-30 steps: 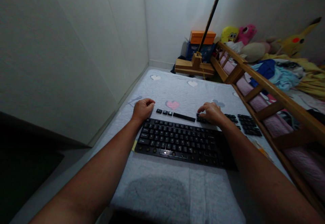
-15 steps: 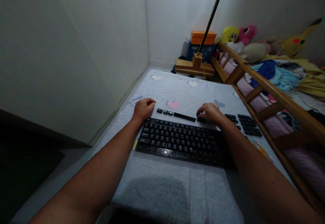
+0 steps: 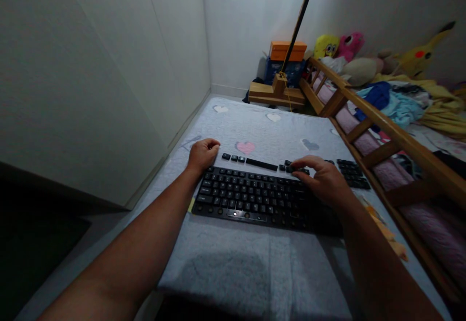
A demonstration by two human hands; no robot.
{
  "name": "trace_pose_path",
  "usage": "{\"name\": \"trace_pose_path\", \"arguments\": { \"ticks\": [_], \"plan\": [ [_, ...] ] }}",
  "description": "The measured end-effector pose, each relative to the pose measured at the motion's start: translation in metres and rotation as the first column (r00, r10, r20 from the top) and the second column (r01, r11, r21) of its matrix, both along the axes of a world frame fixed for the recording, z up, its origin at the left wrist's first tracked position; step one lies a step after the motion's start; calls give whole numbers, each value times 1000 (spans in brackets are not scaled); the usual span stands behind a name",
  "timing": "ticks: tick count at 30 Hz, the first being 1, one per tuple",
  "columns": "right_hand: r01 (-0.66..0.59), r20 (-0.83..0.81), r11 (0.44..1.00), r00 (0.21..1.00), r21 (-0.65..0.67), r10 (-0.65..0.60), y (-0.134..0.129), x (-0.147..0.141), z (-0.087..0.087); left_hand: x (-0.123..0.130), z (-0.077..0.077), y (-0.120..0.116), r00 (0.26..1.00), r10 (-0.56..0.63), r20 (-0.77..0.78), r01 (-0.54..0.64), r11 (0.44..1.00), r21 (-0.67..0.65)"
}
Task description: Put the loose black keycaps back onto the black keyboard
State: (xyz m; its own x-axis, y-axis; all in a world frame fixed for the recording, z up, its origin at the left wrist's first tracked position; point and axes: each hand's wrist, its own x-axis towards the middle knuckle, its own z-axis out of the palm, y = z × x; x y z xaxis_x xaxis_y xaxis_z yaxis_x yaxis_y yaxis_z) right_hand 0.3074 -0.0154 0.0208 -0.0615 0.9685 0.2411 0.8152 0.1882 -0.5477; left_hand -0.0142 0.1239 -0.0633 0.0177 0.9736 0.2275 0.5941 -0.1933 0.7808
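Note:
A black keyboard (image 3: 243, 199) lies on the pale blue cloth, its bottom row of keys gone. Beyond its far edge, loose black keycaps are lined up, among them a long space bar (image 3: 261, 164) and three small keycaps (image 3: 234, 158) to its left. My left hand (image 3: 204, 155) rests on the cloth left of these, its fingers curled together and nothing showing in them. Over the small keycaps right of the space bar is my right hand (image 3: 324, 177), thumb and forefinger closing on a keycap (image 3: 290, 169). My right hand and forearm cover the keyboard's right end.
More loose keycaps (image 3: 353, 174) lie in a block at the right. A wooden bed rail (image 3: 382, 112) runs along the right side, with clothes and plush toys behind it. A white panel (image 3: 109, 78) stands at the left. A wooden stand base (image 3: 274, 92) is at the far end.
My right hand has moved right and toward me, uncovering small keycaps right of the space bar. My left hand stays in place. The view has shifted slightly.

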Motion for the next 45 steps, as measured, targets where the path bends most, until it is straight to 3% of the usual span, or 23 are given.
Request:
{"name": "trace_pose_path", "arguments": {
  "ticks": [5,10,15,26,45],
  "plan": [
    [-91,-17,996,996,-17,91,-49,-23,-15,0,0,-1,1000,-6,3,6,1000,-3],
    [-105,80,994,991,-30,107,-71,-37,-37,-1,0,-1,1000,0,-3,0,1000,-2],
    [-97,166,995,982,23,92,-75,-44,-48,-1,1,-1,1000,5,-8,-5,1000,2],
    [-81,183,985,982,150,53,-74,-44,-56,-2,-1,0,1000,10,-11,-10,1000,-6],
    [57,88,997,994,60,-63,-78,-60,-57,-1,-1,1,1000,9,-11,-10,1000,-6]
  ]
}}
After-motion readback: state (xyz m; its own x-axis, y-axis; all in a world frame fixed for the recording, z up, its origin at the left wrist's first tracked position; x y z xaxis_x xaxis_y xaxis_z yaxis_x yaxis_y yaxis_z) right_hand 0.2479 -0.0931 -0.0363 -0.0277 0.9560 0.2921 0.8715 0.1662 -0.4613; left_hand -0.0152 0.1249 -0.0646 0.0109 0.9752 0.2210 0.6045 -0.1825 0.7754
